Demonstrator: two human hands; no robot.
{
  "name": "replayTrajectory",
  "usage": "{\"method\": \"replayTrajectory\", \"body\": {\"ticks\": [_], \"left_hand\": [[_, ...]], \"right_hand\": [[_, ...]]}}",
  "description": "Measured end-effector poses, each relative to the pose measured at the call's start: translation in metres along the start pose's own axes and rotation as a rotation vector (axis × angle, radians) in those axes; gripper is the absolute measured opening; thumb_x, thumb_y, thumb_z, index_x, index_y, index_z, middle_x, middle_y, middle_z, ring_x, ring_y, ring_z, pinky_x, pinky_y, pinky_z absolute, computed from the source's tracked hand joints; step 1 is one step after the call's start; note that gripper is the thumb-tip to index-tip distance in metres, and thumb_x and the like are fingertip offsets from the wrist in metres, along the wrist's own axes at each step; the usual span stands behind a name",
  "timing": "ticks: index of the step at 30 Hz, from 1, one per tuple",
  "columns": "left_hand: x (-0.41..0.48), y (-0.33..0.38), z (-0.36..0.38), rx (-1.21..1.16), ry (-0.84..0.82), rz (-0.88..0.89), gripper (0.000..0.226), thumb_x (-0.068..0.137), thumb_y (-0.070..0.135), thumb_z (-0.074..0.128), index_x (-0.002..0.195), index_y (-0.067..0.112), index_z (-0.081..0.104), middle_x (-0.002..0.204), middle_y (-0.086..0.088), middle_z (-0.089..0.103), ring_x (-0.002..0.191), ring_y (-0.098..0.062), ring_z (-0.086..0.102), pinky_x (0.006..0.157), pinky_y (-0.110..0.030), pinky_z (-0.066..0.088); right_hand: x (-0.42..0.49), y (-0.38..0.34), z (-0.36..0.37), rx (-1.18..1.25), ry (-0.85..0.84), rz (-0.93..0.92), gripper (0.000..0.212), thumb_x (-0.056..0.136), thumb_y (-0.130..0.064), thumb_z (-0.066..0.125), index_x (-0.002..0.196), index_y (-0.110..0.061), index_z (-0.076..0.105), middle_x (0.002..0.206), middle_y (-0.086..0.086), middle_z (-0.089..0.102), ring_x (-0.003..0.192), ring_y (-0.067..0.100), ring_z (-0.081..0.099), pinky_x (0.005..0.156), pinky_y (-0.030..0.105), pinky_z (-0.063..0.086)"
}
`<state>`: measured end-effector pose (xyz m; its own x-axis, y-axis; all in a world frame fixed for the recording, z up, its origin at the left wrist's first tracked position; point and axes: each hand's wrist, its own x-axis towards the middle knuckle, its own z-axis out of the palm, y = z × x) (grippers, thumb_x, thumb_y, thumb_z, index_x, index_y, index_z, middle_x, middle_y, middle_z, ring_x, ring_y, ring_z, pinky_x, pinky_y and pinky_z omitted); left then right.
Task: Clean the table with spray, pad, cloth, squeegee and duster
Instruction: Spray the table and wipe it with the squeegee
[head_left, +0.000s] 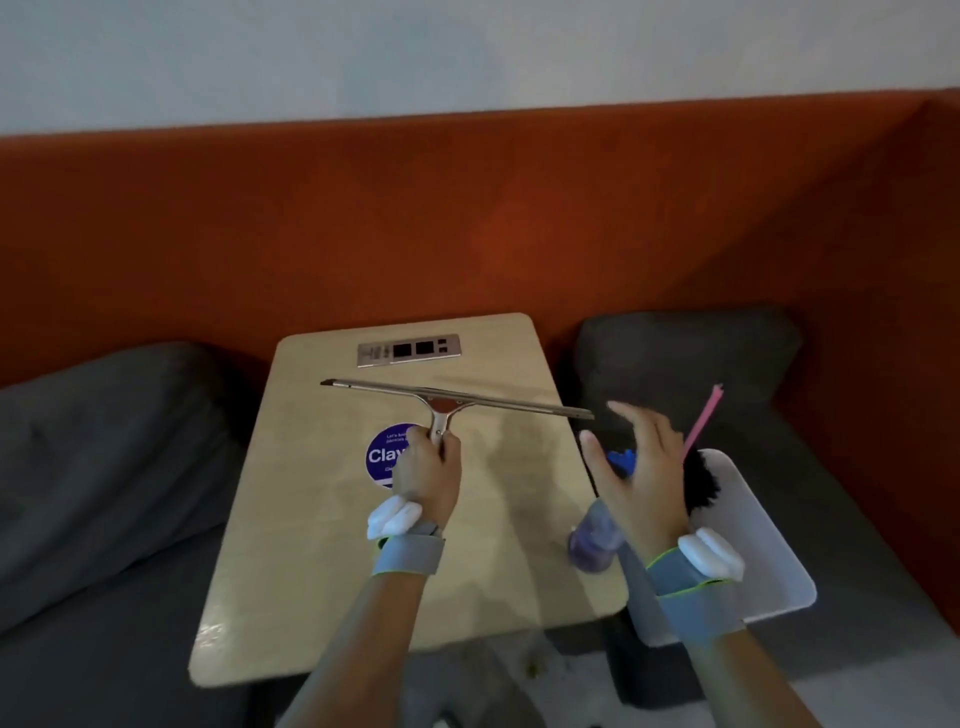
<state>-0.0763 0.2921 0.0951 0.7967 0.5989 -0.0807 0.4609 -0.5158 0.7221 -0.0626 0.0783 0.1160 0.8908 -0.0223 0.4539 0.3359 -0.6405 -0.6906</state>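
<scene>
Left hand: your left hand (428, 475) is curled round the handle of the one squeegee (447, 402).
Squeegee: its blade lies crosswise over the far half of the table (337, 582).
Right hand: your right hand (641, 467) has its fingers spread and holds nothing, above one spray bottle (595, 540) at the table's right edge.
Duster: one (702, 480), in the white tray (758, 571).

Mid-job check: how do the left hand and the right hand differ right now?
The left hand is curled round the squeegee handle; the right hand is open with its fingers spread. The left hand is over the middle of the table, by the purple sticker; the right hand is at the table's right edge, by the spray bottle. Both wear a grey wrist strap.
</scene>
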Motion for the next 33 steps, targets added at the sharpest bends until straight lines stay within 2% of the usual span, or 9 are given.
{"method": "replayTrajectory", "body": {"ticks": [4, 7, 11, 14, 18, 21, 25, 28, 33], "left_hand": [[0.003, -0.025, 0.015, 0.043, -0.059, -0.051, 0.034, 0.095, 0.032, 0.046, 0.109, 0.002, 0.048, 0.098, -0.023, 0.064, 0.096, -0.041, 0.056, 0.067, -0.035, 0.037], [0.003, -0.034, 0.021, 0.038, -0.084, -0.062, 0.036, 0.094, 0.032, 0.048, 0.109, 0.0, 0.049, 0.103, -0.024, 0.063, 0.098, -0.041, 0.056, 0.071, -0.039, 0.042], [0.002, -0.038, 0.023, 0.004, -0.097, -0.078, 0.034, 0.094, 0.028, 0.048, 0.107, -0.003, 0.05, 0.104, -0.025, 0.062, 0.097, -0.042, 0.056, 0.072, -0.038, 0.041], [0.002, -0.04, 0.021, -0.007, -0.108, -0.093, 0.034, 0.095, 0.027, 0.047, 0.108, -0.004, 0.05, 0.106, -0.025, 0.061, 0.095, -0.043, 0.057, 0.07, -0.035, 0.037], [0.0, -0.045, 0.014, -0.04, -0.12, -0.101, 0.033, 0.097, 0.026, 0.045, 0.108, -0.004, 0.049, 0.103, -0.025, 0.063, 0.093, -0.041, 0.059, 0.069, -0.036, 0.04], [0.0, -0.055, 0.003, -0.06, -0.116, -0.136, 0.032, 0.097, 0.026, 0.044, 0.111, -0.003, 0.048, 0.103, -0.026, 0.064, 0.094, -0.043, 0.059, 0.068, -0.034, 0.037], [0.005, -0.074, -0.011, -0.081, -0.122, -0.166, 0.027, 0.098, 0.03, 0.045, 0.102, 0.004, 0.045, 0.104, -0.025, 0.064, 0.093, -0.043, 0.059, 0.068, -0.035, 0.039], [0.011, -0.094, -0.02, -0.065, -0.109, -0.186, 0.026, 0.097, 0.031, 0.046, 0.1, 0.005, 0.044, 0.102, -0.026, 0.064, 0.093, -0.043, 0.058, 0.066, -0.034, 0.036], [0.015, -0.12, -0.029, -0.076, -0.137, -0.221, 0.019, 0.096, 0.027, 0.047, 0.097, 0.008, 0.043, 0.096, -0.025, 0.065, 0.09, -0.043, 0.06, 0.066, -0.035, 0.038]], "right_hand": [[-0.026, 0.011, 0.004, 0.278, 0.015, 0.277, 0.045, 0.083, -0.023, 0.074, 0.123, -0.016, 0.054, 0.118, 0.003, 0.063, 0.107, 0.003, 0.058, 0.092, 0.007, 0.04], [-0.039, 0.011, 0.012, 0.444, 0.066, 0.408, 0.036, 0.085, -0.006, 0.071, 0.118, -0.01, 0.057, 0.116, 0.01, 0.065, 0.095, -0.01, 0.061, 0.084, 0.005, 0.042], [-0.042, 0.017, 0.023, 0.375, 0.021, 0.392, 0.04, 0.086, -0.017, 0.073, 0.123, -0.021, 0.058, 0.108, -0.002, 0.069, 0.096, -0.001, 0.064, 0.088, 0.011, 0.044], [-0.037, 0.023, 0.028, 0.303, 0.008, 0.366, 0.035, 0.092, -0.018, 0.065, 0.125, -0.024, 0.057, 0.087, -0.015, 0.066, 0.085, -0.006, 0.062, 0.083, 0.001, 0.037], [-0.029, 0.029, 0.033, 0.216, -0.067, 0.412, 0.028, 0.092, -0.046, 0.055, 0.118, -0.038, 0.06, 0.063, -0.001, 0.063, 0.065, 0.008, 0.063, 0.077, 0.018, 0.048], [-0.019, 0.021, 0.048, 0.0, -0.187, 0.379, 0.043, 0.086, -0.062, 0.051, 0.093, -0.023, 0.067, 0.054, 0.006, 0.062, 0.06, 0.026, 0.063, 0.07, 0.041, 0.054], [-0.009, -0.001, 0.075, -0.086, -0.346, 0.349, 0.031, 0.091, -0.045, 0.058, 0.073, -0.02, 0.058, 0.05, 0.007, 0.062, 0.059, 0.028, 0.065, 0.07, 0.041, 0.054], [0.006, -0.02, 0.099, -0.168, -0.481, 0.348, 0.031, 0.09, -0.045, 0.056, 0.068, -0.023, 0.055, 0.045, 0.004, 0.06, 0.054, 0.018, 0.065, 0.068, 0.035, 0.055], [0.039, -0.044, 0.142, -0.353, -0.647, 0.264, 0.029, 0.084, -0.051, 0.059, 0.072, -0.025, 0.056, 0.051, -0.002, 0.057, 0.064, 0.023, 0.066, 0.063, 0.031, 0.048]]}}
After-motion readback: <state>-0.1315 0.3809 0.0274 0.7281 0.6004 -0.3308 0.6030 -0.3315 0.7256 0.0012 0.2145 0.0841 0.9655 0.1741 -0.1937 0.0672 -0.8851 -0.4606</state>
